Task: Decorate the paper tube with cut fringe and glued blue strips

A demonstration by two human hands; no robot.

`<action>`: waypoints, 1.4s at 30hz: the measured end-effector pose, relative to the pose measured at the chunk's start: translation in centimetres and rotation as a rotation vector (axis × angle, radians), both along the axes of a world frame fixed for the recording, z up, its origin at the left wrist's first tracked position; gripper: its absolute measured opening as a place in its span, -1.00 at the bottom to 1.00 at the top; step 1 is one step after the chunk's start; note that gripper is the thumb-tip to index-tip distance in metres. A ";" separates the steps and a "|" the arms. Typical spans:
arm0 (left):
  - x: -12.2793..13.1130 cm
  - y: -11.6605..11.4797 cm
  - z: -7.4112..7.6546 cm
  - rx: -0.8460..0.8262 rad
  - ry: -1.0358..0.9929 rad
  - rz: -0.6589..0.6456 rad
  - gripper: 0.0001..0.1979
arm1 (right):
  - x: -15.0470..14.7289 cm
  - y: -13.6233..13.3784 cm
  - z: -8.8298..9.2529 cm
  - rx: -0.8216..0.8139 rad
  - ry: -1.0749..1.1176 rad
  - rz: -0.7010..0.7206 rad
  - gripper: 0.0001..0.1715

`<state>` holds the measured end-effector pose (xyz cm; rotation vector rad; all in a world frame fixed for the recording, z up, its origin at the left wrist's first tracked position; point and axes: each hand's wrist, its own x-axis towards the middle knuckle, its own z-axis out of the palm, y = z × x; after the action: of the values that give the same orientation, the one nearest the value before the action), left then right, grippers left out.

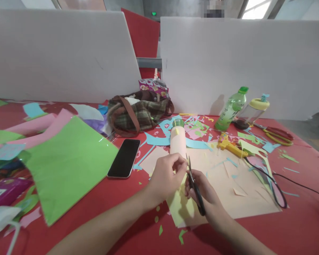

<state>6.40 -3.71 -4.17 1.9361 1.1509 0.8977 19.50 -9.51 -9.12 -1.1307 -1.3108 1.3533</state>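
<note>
My left hand (166,173) pinches the top edge of a pale yellow paper piece (179,209) just above the red table. My right hand (204,193) grips black-handled scissors (194,186), blades pointing up toward the left fingertips and touching the yellow paper. Both hands hover over a large peach paper sheet (228,180). Directly behind the hands stands a peach paper-wrapped tube (178,141) with a green top.
A black phone (124,157) lies left of the hands beside a big green sheet (69,163). A plaid bag (138,113) sits behind. A yellow glue gun (230,146) with black cord, a green bottle (230,109), a second bottle (251,112) and red-yellow scissors (278,135) are at right. Paper scraps lie scattered.
</note>
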 end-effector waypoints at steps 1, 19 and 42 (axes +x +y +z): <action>-0.1 0.0 0.0 -0.011 0.006 -0.007 -0.85 | 0.0 0.0 0.0 -0.008 0.013 0.004 -0.57; -0.5 0.5 0.5 -0.253 -0.074 -0.097 -0.83 | -0.2 -0.1 -0.6 -0.080 0.390 0.145 -0.68; -0.1 -0.3 0.4 -0.372 -0.196 -0.094 -0.84 | -0.3 -0.2 -0.1 -0.046 0.361 0.098 -0.64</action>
<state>6.34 -4.06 -3.72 1.5514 1.0202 0.7447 19.22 -9.73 -9.24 -0.8118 -1.0860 1.5816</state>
